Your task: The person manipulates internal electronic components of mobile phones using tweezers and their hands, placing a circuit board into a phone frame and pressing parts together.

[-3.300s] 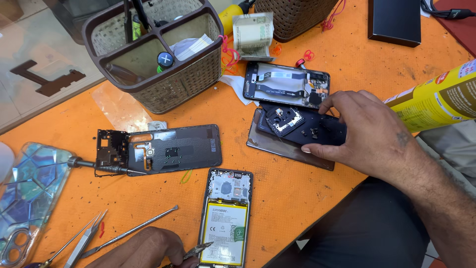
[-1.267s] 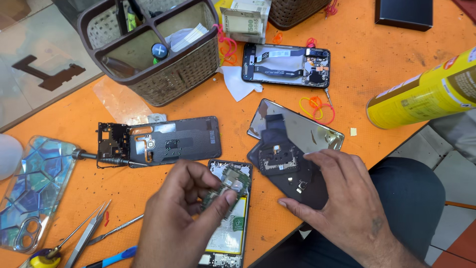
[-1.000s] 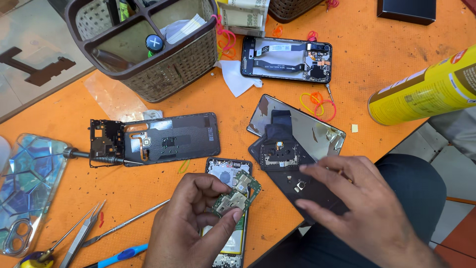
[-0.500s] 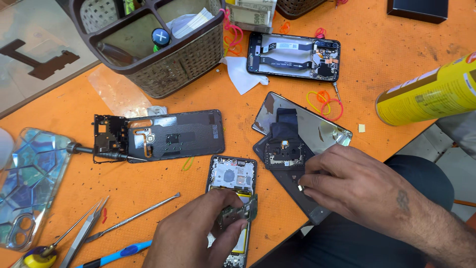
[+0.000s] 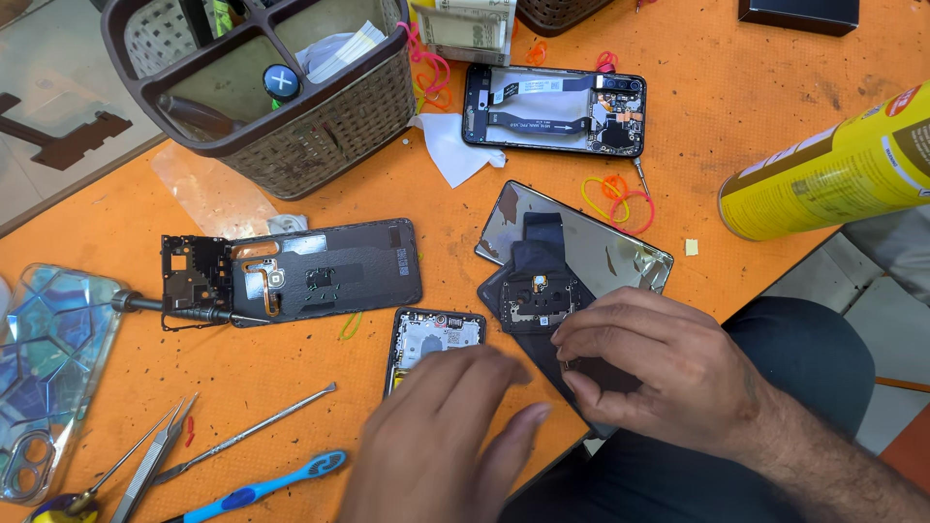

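My left hand is blurred and hovers palm down over an opened phone lying on the orange table. It hides the phone's lower half, and I cannot see whether it holds anything. My right hand rests with curled fingers on a black phone back cover, pinning its lower end. That cover lies across a shiny silver panel near the table's front edge.
A brown basket stands at the back left and a yellow spray can lies at the right. Another opened phone, a dark back cover, a screwdriver, a clear case, tweezers, a metal pry tool and a blue toothbrush lie around.
My left hand, which held a small circuit board over the opened phone, has flattened and shifted right, now blurred. My right hand slid a little down the black cover.
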